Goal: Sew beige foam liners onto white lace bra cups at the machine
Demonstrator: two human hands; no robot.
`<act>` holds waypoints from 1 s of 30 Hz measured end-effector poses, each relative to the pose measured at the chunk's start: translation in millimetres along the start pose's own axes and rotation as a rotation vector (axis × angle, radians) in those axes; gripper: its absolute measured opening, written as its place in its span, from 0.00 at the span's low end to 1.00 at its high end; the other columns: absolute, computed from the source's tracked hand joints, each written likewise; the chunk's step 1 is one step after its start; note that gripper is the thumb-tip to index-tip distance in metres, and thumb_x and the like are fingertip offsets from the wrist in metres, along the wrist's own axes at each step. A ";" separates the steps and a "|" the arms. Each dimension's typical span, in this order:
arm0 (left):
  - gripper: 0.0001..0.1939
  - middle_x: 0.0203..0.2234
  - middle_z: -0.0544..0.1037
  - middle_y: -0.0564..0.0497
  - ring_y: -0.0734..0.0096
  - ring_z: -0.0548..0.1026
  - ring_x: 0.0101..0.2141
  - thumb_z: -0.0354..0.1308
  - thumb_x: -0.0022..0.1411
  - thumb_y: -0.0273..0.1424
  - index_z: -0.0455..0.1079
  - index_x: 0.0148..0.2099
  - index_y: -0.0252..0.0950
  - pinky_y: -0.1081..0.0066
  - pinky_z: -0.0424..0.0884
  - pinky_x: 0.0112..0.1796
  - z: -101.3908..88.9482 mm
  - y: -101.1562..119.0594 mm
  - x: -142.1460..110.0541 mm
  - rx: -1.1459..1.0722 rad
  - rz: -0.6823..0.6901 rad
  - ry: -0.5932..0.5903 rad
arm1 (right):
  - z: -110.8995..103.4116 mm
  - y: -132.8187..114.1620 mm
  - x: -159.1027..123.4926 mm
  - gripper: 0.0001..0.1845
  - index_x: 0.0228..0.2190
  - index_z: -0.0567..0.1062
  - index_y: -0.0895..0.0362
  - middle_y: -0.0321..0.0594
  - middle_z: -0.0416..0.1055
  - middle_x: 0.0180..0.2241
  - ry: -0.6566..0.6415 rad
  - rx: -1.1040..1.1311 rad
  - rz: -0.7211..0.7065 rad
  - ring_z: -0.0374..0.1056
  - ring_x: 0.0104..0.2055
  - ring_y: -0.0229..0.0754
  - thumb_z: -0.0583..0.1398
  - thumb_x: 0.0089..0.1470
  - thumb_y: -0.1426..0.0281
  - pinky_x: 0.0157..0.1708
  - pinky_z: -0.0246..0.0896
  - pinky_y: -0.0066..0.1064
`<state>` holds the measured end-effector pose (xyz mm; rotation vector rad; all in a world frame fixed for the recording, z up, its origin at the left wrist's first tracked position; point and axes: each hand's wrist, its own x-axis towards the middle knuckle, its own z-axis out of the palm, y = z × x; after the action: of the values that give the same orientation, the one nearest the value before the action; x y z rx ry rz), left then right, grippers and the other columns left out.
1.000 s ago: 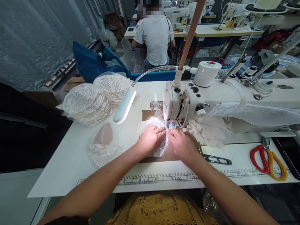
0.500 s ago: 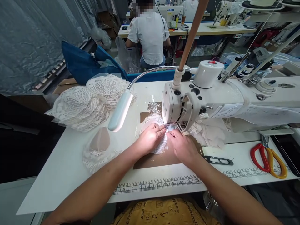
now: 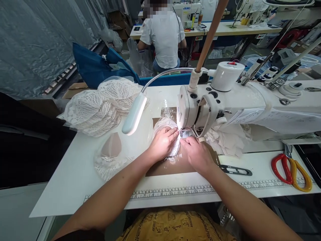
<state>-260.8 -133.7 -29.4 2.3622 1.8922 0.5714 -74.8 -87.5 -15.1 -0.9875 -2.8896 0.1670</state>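
A round white lace piece (image 3: 164,123) lies under the needle end of the white sewing machine (image 3: 185,110). My left hand (image 3: 164,142) rests flat on it, fingers stretched toward the presser foot. Just right of the needle area, my right hand (image 3: 197,152) has its fingers curled and pinches the lace edge; the fingertips are partly hidden. Beneath both hands is a brown patch (image 3: 160,169) taped to the table. To the left lies a lace cup piece (image 3: 111,147) with a beige panel.
A stack of lace pieces (image 3: 92,110) sits back left, beside a bendable lamp (image 3: 135,113). Beige fabric (image 3: 228,140) lies under the machine arm. Thread snips (image 3: 235,170), scissors (image 3: 291,170) and a printed ruler (image 3: 173,193) are near the front edge. A person (image 3: 164,40) sits beyond.
The whole view has shifted slightly, so things appear a little to the right. Both hands stay at the lace by the needle, with hardly any visible movement.
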 end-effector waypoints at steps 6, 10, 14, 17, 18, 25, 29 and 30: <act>0.20 0.55 0.71 0.40 0.51 0.65 0.53 0.48 0.67 0.31 0.66 0.59 0.30 0.54 0.65 0.49 -6.7 6.1 -3.4 0.110 -0.005 -0.017 | 4.5 -0.4 -2.3 0.26 0.53 0.73 0.57 0.45 0.72 0.43 0.063 0.035 0.038 0.65 0.36 0.43 0.48 0.57 0.81 0.35 0.57 0.31; 0.19 0.56 0.69 0.39 0.48 0.66 0.51 0.48 0.66 0.30 0.66 0.57 0.31 0.52 0.66 0.44 -20.4 17.1 -9.5 0.185 -0.224 -0.046 | 8.8 0.5 -4.2 0.24 0.51 0.74 0.56 0.45 0.74 0.43 0.140 0.048 0.033 0.68 0.38 0.43 0.48 0.58 0.78 0.36 0.59 0.32; 0.13 0.48 0.74 0.42 0.54 0.70 0.45 0.49 0.65 0.31 0.70 0.47 0.33 0.58 0.69 0.42 -50.2 15.9 -34.8 0.188 -0.341 -0.062 | 10.4 4.2 -5.5 0.23 0.49 0.75 0.57 0.45 0.75 0.43 0.166 0.057 0.001 0.70 0.38 0.44 0.48 0.59 0.77 0.35 0.62 0.34; 0.11 0.45 0.74 0.43 0.58 0.70 0.45 0.45 0.66 0.29 0.69 0.43 0.35 0.60 0.68 0.46 -75.9 -3.5 -78.1 0.172 -0.441 0.014 | 10.1 6.9 -6.7 0.21 0.48 0.76 0.56 0.44 0.75 0.43 0.163 0.074 -0.030 0.71 0.37 0.44 0.48 0.59 0.75 0.32 0.63 0.33; 0.12 0.44 0.74 0.42 0.57 0.70 0.46 0.44 0.66 0.29 0.69 0.43 0.34 0.58 0.67 0.48 -83.0 -13.0 -96.2 0.205 -0.525 0.077 | 10.1 7.4 -7.1 0.21 0.47 0.76 0.55 0.44 0.74 0.43 0.164 0.085 -0.036 0.71 0.36 0.43 0.48 0.60 0.75 0.31 0.63 0.33; 0.11 0.39 0.74 0.40 0.53 0.71 0.43 0.44 0.64 0.34 0.64 0.36 0.35 0.55 0.68 0.44 -100.7 -57.5 -196.0 0.104 -0.964 0.348 | 7.4 7.8 -8.9 0.19 0.47 0.76 0.54 0.44 0.74 0.45 0.142 0.192 -0.015 0.72 0.41 0.47 0.49 0.61 0.70 0.35 0.66 0.37; 0.14 0.26 0.71 0.51 0.69 0.69 0.27 0.44 0.67 0.42 0.62 0.37 0.37 0.70 0.68 0.30 -107.1 -31.6 -202.7 -0.500 -0.917 0.476 | -11.4 2.3 -19.3 0.19 0.49 0.75 0.52 0.44 0.71 0.52 0.117 0.454 -0.082 0.70 0.48 0.48 0.52 0.61 0.61 0.44 0.68 0.40; 0.15 0.25 0.69 0.53 0.72 0.67 0.25 0.47 0.67 0.44 0.62 0.37 0.37 0.72 0.67 0.28 -109.6 -21.5 -200.1 -0.703 -0.876 0.488 | -17.8 -0.9 -23.5 0.20 0.51 0.74 0.51 0.44 0.69 0.54 0.081 0.523 -0.096 0.70 0.49 0.49 0.54 0.60 0.59 0.46 0.68 0.41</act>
<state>-351.5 -338.9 17.2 0.8937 2.1184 1.4360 -54.8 -101.3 1.7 -0.7341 -2.5932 0.8034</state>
